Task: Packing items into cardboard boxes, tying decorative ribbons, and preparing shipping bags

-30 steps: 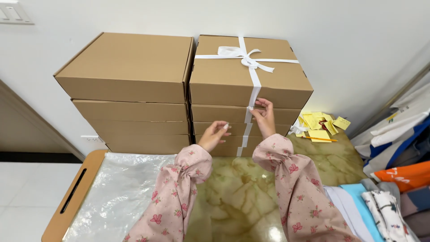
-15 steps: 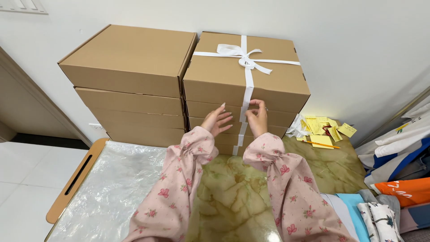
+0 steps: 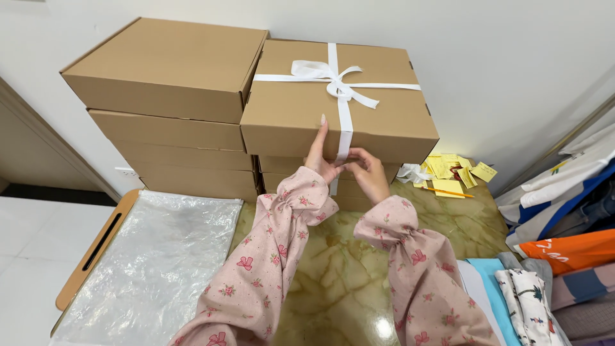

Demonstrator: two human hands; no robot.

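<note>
A brown cardboard box (image 3: 288, 109) tied with a white ribbon (image 3: 334, 80) and bow tops the right stack against the wall. My left hand (image 3: 318, 157) presses flat against the box's front face, fingers pointing up beside the ribbon. My right hand (image 3: 368, 172) pinches the ribbon's hanging strand at the box's lower front edge. Both arms wear pink flowered sleeves. The lower boxes of that stack are mostly hidden behind my hands.
A second stack of plain brown boxes (image 3: 170, 70) stands to the left. Clear plastic sheeting (image 3: 154, 256) lies over a wooden board (image 3: 96, 247). Yellow paper slips (image 3: 455, 172) sit on the green marble table (image 3: 333, 282). Folded clothes (image 3: 564, 250) pile up at right.
The view has drawn nearer to the boxes. My left hand has risen up the front face of the ribboned box, and my right hand has shifted lower on the ribbon strand.
</note>
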